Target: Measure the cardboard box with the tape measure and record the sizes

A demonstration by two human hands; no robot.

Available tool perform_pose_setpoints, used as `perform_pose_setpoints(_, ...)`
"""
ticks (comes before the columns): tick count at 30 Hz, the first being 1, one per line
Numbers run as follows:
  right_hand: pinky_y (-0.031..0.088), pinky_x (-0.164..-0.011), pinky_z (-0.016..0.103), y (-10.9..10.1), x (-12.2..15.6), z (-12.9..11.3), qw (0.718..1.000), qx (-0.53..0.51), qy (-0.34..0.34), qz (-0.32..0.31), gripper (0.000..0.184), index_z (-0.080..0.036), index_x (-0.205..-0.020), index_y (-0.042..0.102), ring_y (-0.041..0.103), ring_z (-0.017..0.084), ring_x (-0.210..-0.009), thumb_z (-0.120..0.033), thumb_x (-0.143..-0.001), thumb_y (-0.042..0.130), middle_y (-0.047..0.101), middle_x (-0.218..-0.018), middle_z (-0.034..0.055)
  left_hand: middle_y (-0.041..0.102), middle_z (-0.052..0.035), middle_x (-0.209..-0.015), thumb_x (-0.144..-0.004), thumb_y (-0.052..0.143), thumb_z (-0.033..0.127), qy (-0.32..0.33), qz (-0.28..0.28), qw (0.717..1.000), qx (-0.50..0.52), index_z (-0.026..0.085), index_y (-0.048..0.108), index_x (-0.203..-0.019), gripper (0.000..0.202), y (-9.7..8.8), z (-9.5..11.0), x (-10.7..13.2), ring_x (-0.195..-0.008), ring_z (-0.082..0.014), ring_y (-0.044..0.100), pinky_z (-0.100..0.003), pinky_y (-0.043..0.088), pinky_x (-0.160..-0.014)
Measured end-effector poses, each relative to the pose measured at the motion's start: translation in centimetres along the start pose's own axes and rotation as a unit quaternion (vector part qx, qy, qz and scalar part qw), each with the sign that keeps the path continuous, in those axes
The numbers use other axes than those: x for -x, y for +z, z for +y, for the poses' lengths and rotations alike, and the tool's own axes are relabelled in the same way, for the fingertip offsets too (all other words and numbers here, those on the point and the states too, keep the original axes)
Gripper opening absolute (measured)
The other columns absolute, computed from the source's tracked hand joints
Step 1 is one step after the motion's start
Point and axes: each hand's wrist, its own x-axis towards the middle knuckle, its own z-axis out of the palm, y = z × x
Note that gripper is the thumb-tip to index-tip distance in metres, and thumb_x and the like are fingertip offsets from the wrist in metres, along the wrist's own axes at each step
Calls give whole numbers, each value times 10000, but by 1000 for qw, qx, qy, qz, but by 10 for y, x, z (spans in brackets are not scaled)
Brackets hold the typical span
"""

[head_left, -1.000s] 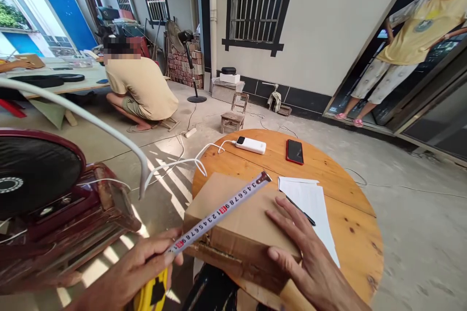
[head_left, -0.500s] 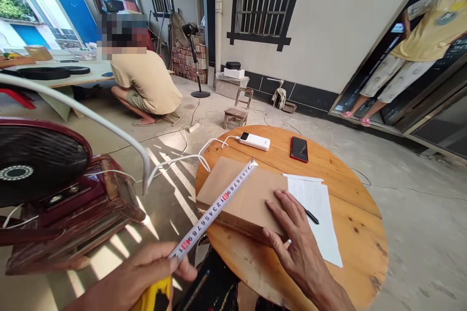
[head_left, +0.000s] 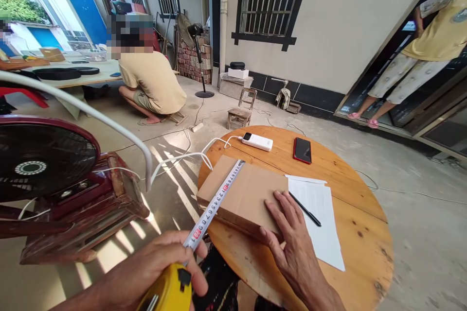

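Observation:
My left hand grips a yellow tape measure at the bottom edge. Its white blade runs up and right across a flat brown cardboard box. The box lies on a round wooden table. My right hand rests flat, fingers spread, on the box's near right corner. Beside the box lie white paper sheets with a black pen on them.
A white power bank with a cable and a red-edged phone lie at the table's far side. A red fan stands on the left. One person crouches on the floor; another stands at the right doorway. A small wooden stool stands beyond.
The tape blade has swung down onto the box and lies along its top. The yellow case has come further into view. The box sits flatter on the table than a second ago.

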Motion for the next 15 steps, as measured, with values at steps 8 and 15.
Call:
perform_pose_setpoints(8,387,-1016,564,2,-2,0,1000,-13,-6,24,483,-269,-1346,431,303,324,-1332,-323,-876,523,382,-1431,81,735,-128,-715,-699,585,364,-5,5,1000,-6,173,542,-916,292,9,-5,0,-543,-230,657,-274,459,-493)
perform_pose_setpoints(15,385,-1026,547,2,-3,-1,1000,5,1,14,462,-220,-1316,470,294,324,-1333,-325,-870,528,395,-1419,108,715,-63,-687,-774,539,317,47,41,995,-80,179,583,-895,189,4,-4,4,-492,-123,515,-198,369,-468)
